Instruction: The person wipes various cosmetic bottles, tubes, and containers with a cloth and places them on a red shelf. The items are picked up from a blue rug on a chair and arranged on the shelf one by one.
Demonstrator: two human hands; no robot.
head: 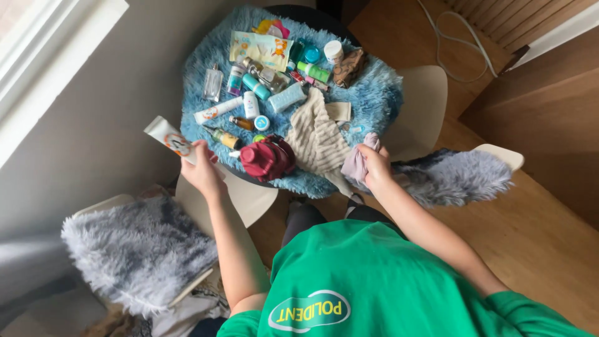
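The tube's (pixel 168 138) lower end is hidden inside the left hand (pixel 201 170). The right hand (pixel 374 165) covers part of the cloth (pixel 357 162). The small bottles (pixel 262 78) are too tiny to identify.

Tube (pixel 167 137): white, long and flat, with an orange-and-dark round mark; held in the left hand (pixel 201 170), its free end slanting up and away to the left.
Cloth (pixel 357 161): small, pale mauve, crumpled; bunched in the right hand (pixel 376 167).

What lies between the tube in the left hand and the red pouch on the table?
Nothing visible does. The left hand holds the white tube off the table's edge; only bare blue fluffy cover separates it from the red pouch.
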